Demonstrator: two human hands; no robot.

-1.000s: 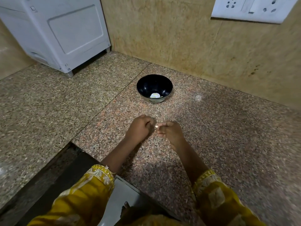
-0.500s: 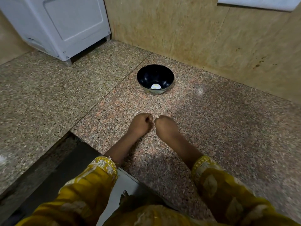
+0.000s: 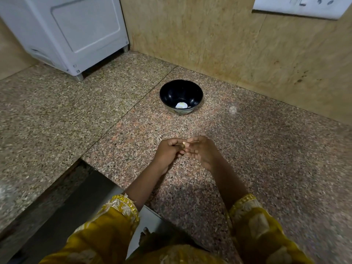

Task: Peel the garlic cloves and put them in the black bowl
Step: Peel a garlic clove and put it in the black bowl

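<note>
On the granite counter (image 3: 266, 149), near its front edge: both hands meet over the stone, fingertips touching.

- Left hand (image 3: 168, 150): fingers curled inward, pinching a small garlic clove (image 3: 184, 144) at the tips.
- Right hand (image 3: 202, 152): thumb and forefinger pinch the same clove from the other side; its lower fingers are looser and point toward the left hand. How much skin is left on the clove is too small to tell.
- Black bowl (image 3: 171, 92): upright on the counter, beyond the hands and well apart from them, close to the tan wall (image 3: 209, 44). One pale peeled clove (image 3: 182, 105) lies in its bottom.
- A thin pale scrap (image 3: 159, 138), possibly peel, lies on the stone just beyond the left hand.
- White appliance (image 3: 76, 31) stands on short feet at the far left corner.
- White switch plate (image 3: 301, 6) on the wall, upper right.
- Yellow patterned sleeves (image 3: 118, 212) cover both forearms near the bottom of the view.
</note>
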